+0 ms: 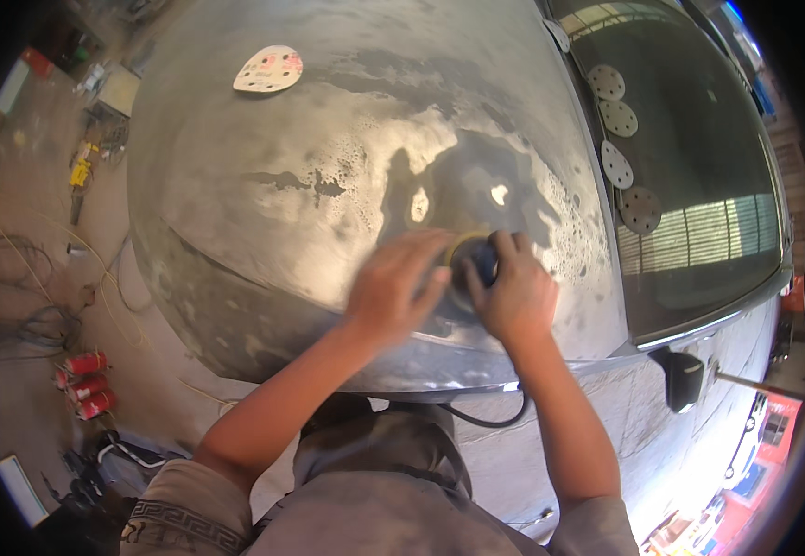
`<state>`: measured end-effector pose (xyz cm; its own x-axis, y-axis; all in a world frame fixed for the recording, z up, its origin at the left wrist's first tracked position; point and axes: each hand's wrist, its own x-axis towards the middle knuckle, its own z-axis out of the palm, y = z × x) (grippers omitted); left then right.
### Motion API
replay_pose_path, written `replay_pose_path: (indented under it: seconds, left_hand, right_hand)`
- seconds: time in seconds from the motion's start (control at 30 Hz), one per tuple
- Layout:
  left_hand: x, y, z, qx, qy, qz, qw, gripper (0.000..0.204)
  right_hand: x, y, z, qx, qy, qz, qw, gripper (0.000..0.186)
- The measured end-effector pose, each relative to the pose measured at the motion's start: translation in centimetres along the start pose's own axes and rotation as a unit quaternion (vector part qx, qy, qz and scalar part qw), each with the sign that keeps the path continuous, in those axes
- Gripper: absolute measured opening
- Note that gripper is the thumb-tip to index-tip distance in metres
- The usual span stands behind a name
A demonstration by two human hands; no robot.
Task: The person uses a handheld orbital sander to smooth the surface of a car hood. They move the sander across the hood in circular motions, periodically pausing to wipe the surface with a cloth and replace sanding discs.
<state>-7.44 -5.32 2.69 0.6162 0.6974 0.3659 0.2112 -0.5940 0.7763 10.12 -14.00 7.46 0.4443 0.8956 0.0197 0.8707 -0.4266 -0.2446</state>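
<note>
My right hand [519,295] is wrapped over a round, dark power sander [478,263] with a yellowish rim, which sits on the car's bonnet [263,222]. The bonnet has a dull, sanded grey surface with wet-looking dark patches around the sander. My left hand [397,285] is just left of the sander, thumb apart and fingers stretched toward its rim. It is slightly blurred, and whether the fingertips touch the rim I cannot tell. A black hose [490,423] hangs below my right forearm, at the bonnet's near edge.
A perforated sanding disc [269,70] lies on the far left of the bonnet. Several more discs [618,119] line the windscreen [690,185]. A side mirror [680,380] sticks out at right. Red cylinders [87,385], cables [18,334] and a yellow tool [79,174] are on the floor.
</note>
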Motion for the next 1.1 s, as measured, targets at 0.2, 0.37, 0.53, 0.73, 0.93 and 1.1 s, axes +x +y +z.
replay_pose_path:
  seconds: [0.2, 0.37, 0.53, 0.73, 0.93, 1.1]
  left_hand:
    - [-3.8, -7.9, -9.1, 0.259, 0.094, -0.089, 0.957, 0.041]
    - [-4.9, -9.9, -10.5, 0.316, 0.088, -0.100, 0.939, 0.043]
    - [-5.0, -10.3, -10.7, 0.273, 0.098, -0.117, 0.950, 0.045]
    - [-4.7, -10.0, -10.6, 0.248, 0.095, -0.108, 0.958, 0.046]
    - [-5.1, -10.5, -10.8, 0.262, 0.099, -0.116, 0.953, 0.044]
    - [-4.7, -10.2, -10.7, 0.258, 0.098, -0.111, 0.955, 0.045]
  right_hand:
    - [10.9, 4.2, 0.3, -0.078, 0.063, 0.032, 0.994, 0.042]
    - [8.2, 1.4, 1.5, -0.052, 0.064, -0.017, 0.996, 0.042]
    - [3.4, -2.7, 1.6, -0.003, 0.014, -0.053, 0.998, 0.041]
    - [14.4, 1.2, 2.0, -0.122, 0.100, 0.004, 0.988, 0.038]
    - [7.8, -2.6, 2.6, -0.071, 0.060, -0.033, 0.995, 0.038]
    - [11.1, 0.7, 1.8, -0.145, 0.081, 0.053, 0.985, 0.038]
